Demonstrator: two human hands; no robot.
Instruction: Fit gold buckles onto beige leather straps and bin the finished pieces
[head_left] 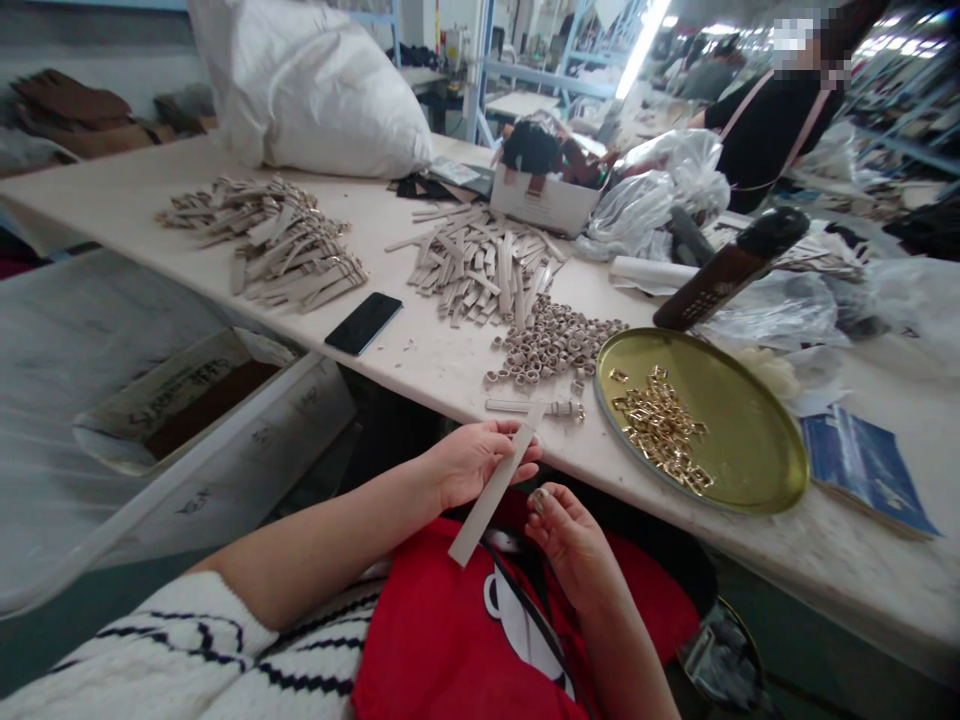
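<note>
A pale-topped table [442, 365] runs across the view, with a bulging white sack [322, 100] standing on its far left part. Below its near left edge sits a whitish plastic tub [247, 470] with an open box in it. Red cloth [427, 620] with a printed figure covers the person's lap. On the table's right lies a round, olive-gold tray [757, 440], a dark brown bottle [720, 285] leaning just behind it. Left of centre is a heap of buckled straps [285, 250]; nearer the middle is a heap of plain grey-beige strips [480, 265]. A blue booklet [870, 465] lies right of the tray, and a black phone [364, 323] lies in front of the two heaps. The left hand [480, 460] pinches a single flat strip [484, 510], slanted over the lap just off the table edge, near a lone buckled strap [510, 406] on the table. The right hand [566, 535], beside it, has its fingertips closed on something small, perhaps a buckle; it is too blurred to tell. Small loops [555, 345] are piled left of the tray, which holds gold buckles [664, 430].
</note>
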